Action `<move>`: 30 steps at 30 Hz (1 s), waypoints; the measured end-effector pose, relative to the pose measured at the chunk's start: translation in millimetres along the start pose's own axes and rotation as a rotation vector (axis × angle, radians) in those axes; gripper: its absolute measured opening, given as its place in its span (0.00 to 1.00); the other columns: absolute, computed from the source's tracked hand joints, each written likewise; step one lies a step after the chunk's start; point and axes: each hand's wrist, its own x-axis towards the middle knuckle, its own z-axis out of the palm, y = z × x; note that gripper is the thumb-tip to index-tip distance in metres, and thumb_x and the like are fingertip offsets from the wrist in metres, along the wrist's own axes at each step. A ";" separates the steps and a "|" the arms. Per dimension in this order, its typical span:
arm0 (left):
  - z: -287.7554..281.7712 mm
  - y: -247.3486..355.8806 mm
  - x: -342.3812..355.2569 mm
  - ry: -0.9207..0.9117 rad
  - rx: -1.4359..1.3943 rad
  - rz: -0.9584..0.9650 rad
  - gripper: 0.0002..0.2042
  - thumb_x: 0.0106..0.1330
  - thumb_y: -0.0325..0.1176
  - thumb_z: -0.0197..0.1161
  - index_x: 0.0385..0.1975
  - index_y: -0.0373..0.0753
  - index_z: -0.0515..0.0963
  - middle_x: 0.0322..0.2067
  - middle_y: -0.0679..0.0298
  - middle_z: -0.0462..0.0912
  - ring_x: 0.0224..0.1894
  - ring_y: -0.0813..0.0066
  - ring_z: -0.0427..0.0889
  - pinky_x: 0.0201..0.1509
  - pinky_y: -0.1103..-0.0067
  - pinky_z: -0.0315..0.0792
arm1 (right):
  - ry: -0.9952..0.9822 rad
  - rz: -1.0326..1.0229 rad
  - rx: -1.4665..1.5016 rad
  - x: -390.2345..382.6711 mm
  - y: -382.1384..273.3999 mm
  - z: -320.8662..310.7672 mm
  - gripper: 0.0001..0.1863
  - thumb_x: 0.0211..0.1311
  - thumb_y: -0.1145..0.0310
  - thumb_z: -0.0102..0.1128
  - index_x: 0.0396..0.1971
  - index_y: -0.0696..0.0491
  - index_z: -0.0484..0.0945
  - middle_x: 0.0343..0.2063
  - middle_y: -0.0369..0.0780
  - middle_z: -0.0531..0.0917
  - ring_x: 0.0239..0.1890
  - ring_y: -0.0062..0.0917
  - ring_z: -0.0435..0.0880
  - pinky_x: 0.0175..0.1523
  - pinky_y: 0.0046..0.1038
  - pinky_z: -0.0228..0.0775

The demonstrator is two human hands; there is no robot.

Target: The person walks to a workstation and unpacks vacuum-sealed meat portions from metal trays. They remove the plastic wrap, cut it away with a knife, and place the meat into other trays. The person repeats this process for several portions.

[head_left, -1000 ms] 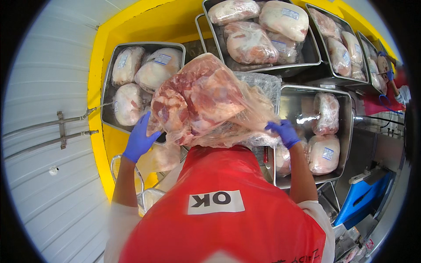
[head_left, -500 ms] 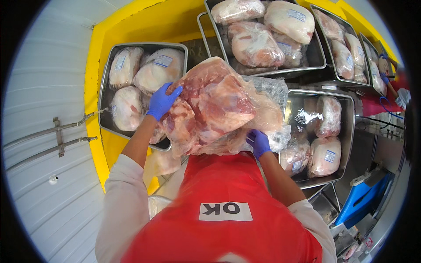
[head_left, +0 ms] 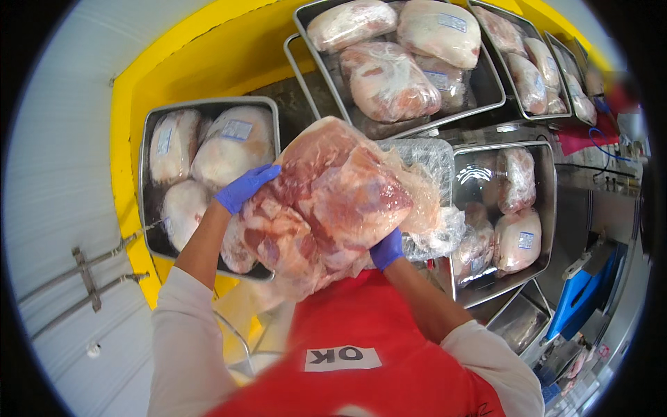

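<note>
A large raw piece of meat point(head_left: 326, 198), pink with pale fat, is held up in front of my red apron. My left hand point(head_left: 248, 187), in a blue glove, grips its upper left edge. Beneath its lower right side is my right hand point(head_left: 388, 250), also gloved, with its fingers hidden under the meat. Loose clear plastic wrap point(head_left: 425, 201) hangs at the meat's right side and partly trails below it. Bubbled clear plastic point(head_left: 434, 167) lies just behind.
Metal tubs of wrapped, labelled meat stand around me: a left tub point(head_left: 272, 132), a far tub point(head_left: 492, 97) and a right tub point(head_left: 552, 208). More tubs line the far right. Pipes point(head_left: 87, 278) run along the white left wall. A blue board point(head_left: 583, 292) stands at right.
My right hand has slid left and farther under the meat, so its fingers no longer show. The meat has come lower and tilted. The whole view has shifted a little.
</note>
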 end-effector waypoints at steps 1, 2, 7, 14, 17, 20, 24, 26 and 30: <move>13.3 18.4 2.5 0.005 -0.017 -0.048 0.28 0.73 0.51 0.59 0.64 0.37 0.73 0.56 0.62 0.81 0.55 0.72 0.80 0.62 0.75 0.74 | 0.018 -0.017 0.054 6.7 4.6 -8.3 0.19 0.76 0.57 0.45 0.57 0.51 0.74 0.47 0.42 0.81 0.48 0.38 0.82 0.57 0.45 0.76; 22.3 30.2 6.1 0.011 -0.034 -0.096 0.27 0.74 0.50 0.57 0.64 0.37 0.72 0.55 0.60 0.82 0.53 0.70 0.82 0.61 0.74 0.75 | 0.009 -0.043 0.091 14.3 7.9 -16.2 0.19 0.76 0.56 0.45 0.58 0.51 0.74 0.48 0.43 0.81 0.49 0.38 0.81 0.58 0.45 0.76; 32.9 35.8 -1.6 -0.027 -0.042 -0.076 0.27 0.75 0.50 0.54 0.65 0.37 0.71 0.57 0.59 0.81 0.55 0.68 0.82 0.64 0.71 0.74 | -0.083 -0.103 0.083 17.5 16.5 -8.4 0.26 0.78 0.46 0.40 0.63 0.47 0.71 0.59 0.36 0.77 0.60 0.31 0.75 0.67 0.37 0.68; 68.1 11.2 -15.9 -0.028 -0.178 -0.048 0.30 0.77 0.55 0.50 0.66 0.36 0.71 0.59 0.61 0.79 0.58 0.70 0.80 0.64 0.73 0.74 | -0.454 -0.149 0.314 35.0 -51.1 -77.2 0.33 0.76 0.39 0.38 0.68 0.48 0.66 0.63 0.40 0.74 0.62 0.38 0.73 0.71 0.41 0.62; 116.1 -6.1 -15.6 -0.142 -0.470 -0.010 0.31 0.77 0.56 0.48 0.66 0.36 0.71 0.59 0.61 0.79 0.58 0.71 0.80 0.65 0.74 0.73 | -0.067 -0.228 -0.275 -82.3 -129.9 27.2 0.38 0.74 0.35 0.36 0.71 0.49 0.63 0.65 0.43 0.72 0.65 0.40 0.71 0.72 0.44 0.61; 176.7 -22.1 25.4 -0.284 -0.671 0.107 0.31 0.78 0.56 0.46 0.68 0.37 0.69 0.60 0.61 0.78 0.59 0.70 0.79 0.67 0.75 0.71 | -0.134 -0.194 -0.345 -130.8 -200.2 43.2 0.42 0.72 0.33 0.37 0.72 0.51 0.61 0.67 0.44 0.71 0.67 0.42 0.70 0.72 0.45 0.62; 236.7 -41.5 52.0 -0.257 -0.621 0.347 0.33 0.78 0.58 0.44 0.72 0.38 0.62 0.66 0.60 0.72 0.65 0.67 0.73 0.71 0.72 0.66 | -0.157 -0.288 -0.525 -144.5 -244.0 72.0 0.30 0.72 0.45 0.49 0.60 0.54 0.76 0.53 0.43 0.83 0.54 0.32 0.83 0.64 0.34 0.72; 249.8 -44.3 43.5 -0.255 -0.590 0.331 0.34 0.78 0.59 0.44 0.74 0.39 0.59 0.69 0.59 0.69 0.67 0.67 0.70 0.73 0.72 0.63 | -0.017 -0.230 -0.588 -152.1 -233.8 96.0 0.24 0.72 0.49 0.54 0.54 0.53 0.78 0.48 0.40 0.85 0.49 0.27 0.84 0.58 0.31 0.77; 229.1 -4.0 -42.6 -0.297 -0.612 0.207 0.38 0.75 0.62 0.47 0.75 0.38 0.56 0.71 0.58 0.64 0.69 0.65 0.68 0.74 0.70 0.62 | -0.014 -0.310 -0.885 -123.0 -209.7 93.2 0.15 0.64 0.55 0.68 0.34 0.50 0.77 0.23 0.31 0.75 0.23 0.19 0.74 0.29 0.26 0.69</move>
